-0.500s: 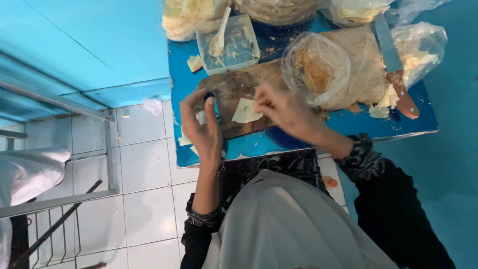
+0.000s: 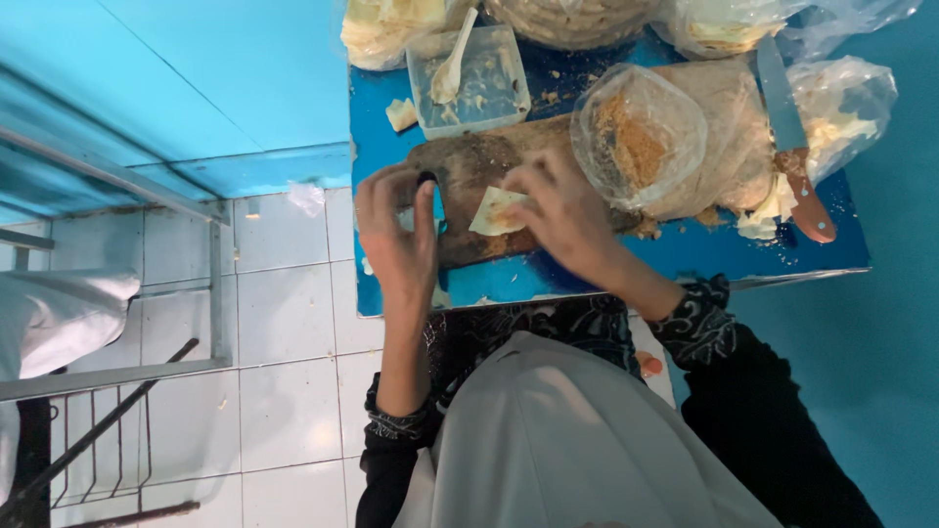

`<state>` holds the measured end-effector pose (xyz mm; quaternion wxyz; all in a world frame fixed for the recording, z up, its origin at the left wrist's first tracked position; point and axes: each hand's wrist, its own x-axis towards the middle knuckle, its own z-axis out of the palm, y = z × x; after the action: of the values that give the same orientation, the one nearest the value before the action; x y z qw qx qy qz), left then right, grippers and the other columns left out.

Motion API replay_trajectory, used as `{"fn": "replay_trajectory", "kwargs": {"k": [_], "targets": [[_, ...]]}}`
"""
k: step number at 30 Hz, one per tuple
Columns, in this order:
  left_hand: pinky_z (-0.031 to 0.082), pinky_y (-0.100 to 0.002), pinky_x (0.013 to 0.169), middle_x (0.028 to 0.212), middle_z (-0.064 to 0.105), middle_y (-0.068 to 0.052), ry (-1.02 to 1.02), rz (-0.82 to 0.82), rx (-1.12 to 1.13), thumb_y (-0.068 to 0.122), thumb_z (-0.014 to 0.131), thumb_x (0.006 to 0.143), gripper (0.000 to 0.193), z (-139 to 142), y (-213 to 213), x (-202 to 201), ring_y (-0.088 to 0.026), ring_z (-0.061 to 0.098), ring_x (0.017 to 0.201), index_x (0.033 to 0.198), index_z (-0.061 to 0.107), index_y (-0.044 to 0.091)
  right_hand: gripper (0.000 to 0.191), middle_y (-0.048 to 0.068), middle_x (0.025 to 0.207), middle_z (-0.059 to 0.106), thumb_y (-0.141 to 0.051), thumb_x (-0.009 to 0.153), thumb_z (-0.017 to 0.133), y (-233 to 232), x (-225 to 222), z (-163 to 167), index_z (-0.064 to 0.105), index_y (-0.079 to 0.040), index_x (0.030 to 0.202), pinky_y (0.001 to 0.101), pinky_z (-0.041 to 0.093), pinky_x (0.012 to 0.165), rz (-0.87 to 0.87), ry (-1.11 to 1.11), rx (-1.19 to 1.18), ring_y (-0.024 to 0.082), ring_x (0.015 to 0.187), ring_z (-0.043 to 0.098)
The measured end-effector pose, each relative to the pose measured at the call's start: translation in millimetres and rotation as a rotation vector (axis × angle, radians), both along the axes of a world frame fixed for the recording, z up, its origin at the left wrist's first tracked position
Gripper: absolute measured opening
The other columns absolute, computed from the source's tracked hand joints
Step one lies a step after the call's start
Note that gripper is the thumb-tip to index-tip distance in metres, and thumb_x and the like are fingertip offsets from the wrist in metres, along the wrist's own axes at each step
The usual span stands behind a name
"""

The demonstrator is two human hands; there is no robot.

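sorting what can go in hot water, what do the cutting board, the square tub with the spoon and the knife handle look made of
Cutting board: apparently wood, brown, worn and matte, dusted with crumbs.
Square tub: clear plastic, since the blue table shows through its smeared walls.
Knife handle: probably wood, reddish-brown with a slight sheen; too small to be sure.

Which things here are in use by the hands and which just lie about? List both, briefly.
In use:
- left hand
- right hand
- pale square pastry sheet, under the right hand
- brown wooden cutting board

Lying about:
- wooden-handled knife
- clear round container of brown crumbs
- clear square tub with a pale spoon
- blue table
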<state>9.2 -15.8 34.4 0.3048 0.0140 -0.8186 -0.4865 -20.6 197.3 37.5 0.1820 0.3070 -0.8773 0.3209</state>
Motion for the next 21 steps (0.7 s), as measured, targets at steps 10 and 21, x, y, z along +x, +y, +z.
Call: {"fn": "replay_trajectory", "kwargs": {"k": [10, 21], "targets": [[0.025, -0.069, 0.109, 0.13, 0.056, -0.018, -0.124, 0.081, -0.67, 0.027, 0.073, 0.089, 0.03, -19, 34, 31, -0.038, 0.05, 0.125, 0.105, 0.064, 0.003, 0.02, 0.01, 0.101, 0.058, -0.027, 0.092, 0.077, 20, -5, 2, 0.069, -0.01, 0.096, 0.0439, 0.051, 0.066, -0.113, -0.149, 0.243, 0.031, 0.086, 0.064], [0.033, -0.059, 0.11, 0.096, 0.062, -0.012, -0.11, -0.014, -0.478, 0.011, 0.068, 0.094, 0.008, -25, 49, 25, -0.034, 0.06, 0.099, 0.096, 0.062, 0.006, 0.017, 0.011, 0.088, 0.074, -0.012, 0.094, 0.074, 8, -2, -8, 0.066, -0.001, 0.105, 0.0316, 0.059, 0.066, -0.071, -0.426, -0.142, 0.018, 0.077, 0.074]]}}
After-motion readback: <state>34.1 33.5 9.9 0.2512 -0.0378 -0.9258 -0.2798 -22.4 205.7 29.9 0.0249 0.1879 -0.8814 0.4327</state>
